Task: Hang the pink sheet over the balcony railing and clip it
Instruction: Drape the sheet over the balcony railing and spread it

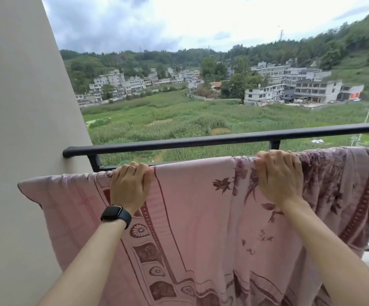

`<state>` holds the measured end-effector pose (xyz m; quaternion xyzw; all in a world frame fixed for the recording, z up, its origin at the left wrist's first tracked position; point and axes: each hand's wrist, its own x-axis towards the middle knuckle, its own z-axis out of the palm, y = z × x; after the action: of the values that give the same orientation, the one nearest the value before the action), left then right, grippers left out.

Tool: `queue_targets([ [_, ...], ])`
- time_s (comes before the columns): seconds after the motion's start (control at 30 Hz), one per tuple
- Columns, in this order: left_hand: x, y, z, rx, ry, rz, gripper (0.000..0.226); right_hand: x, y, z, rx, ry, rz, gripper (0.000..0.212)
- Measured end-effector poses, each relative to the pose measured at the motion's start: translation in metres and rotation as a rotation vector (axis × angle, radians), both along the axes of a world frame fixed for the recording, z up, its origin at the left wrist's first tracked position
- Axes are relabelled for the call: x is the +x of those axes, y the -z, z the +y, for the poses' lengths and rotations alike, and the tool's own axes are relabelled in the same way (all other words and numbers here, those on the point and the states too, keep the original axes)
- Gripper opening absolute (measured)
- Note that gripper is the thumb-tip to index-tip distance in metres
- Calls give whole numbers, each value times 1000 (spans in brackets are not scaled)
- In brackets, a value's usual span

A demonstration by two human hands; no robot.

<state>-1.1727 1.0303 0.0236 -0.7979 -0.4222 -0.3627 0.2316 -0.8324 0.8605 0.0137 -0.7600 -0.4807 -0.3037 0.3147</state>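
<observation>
Step in hand, by judgement: levelling and spreading the top fold of the pink sheet (196,206) before clipping. Recommended practice is to draw the left grip (130,184) and right grip (279,175) apart along the fold to take out the bunching at the right end. The fall should then be balanced on both sides of the bar, with one grip kept clenched until a clip is on. No clip is in view.

Pose: both forearms reach forward and up from the lower edge, well apart, wrists straight, backs of the hands uppermost. A black watch (116,215) sits on the left wrist and a ring (132,166) on a left finger. Each grip is clenched on the sheet's fold, fingers curled over it and away from the camera.

The sheet hangs on the near side in a broad patterned fall. Its fold runs just below, and nearer than, the black top bar of the balcony railing (201,139). What carries the fold is hidden by cloth. The sheet's left corner juts out in front of the grey wall (24,107).

Beyond lie green fields (179,120), pale buildings (311,89) and wooded hills (311,51).
</observation>
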Motion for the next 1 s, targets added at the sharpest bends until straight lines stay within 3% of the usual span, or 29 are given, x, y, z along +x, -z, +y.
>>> queue_targets([
  [0.1, 4, 1, -2, -3, -40, -77, 44, 51, -1, -29, 26, 100, 111, 45],
  [0.23, 44, -12, -26, -117, -53, -248, 35, 43, -12, -27, 41, 79, 179, 42],
  [0.37, 132, -23, -66, -102, 159, -167, 41, -1, -14, -3, -12, -59, 123, 37],
  [0.43, 158, -15, -77, -114, 166, -115, 46, -5, -9, 1, -56, -88, 80, 39],
  [0.63, 151, 3, -66, 1, 84, 31, 53, 99, 11, -57, -50, 11, -115, 40],
  [0.9, 170, 6, -88, -157, -16, -180, 42, 84, 21, -64, -151, -137, 35, 75],
  [1.0, 192, -4, -111, -206, 47, -285, 39, 92, 10, -85, -170, -252, 106, 73],
])
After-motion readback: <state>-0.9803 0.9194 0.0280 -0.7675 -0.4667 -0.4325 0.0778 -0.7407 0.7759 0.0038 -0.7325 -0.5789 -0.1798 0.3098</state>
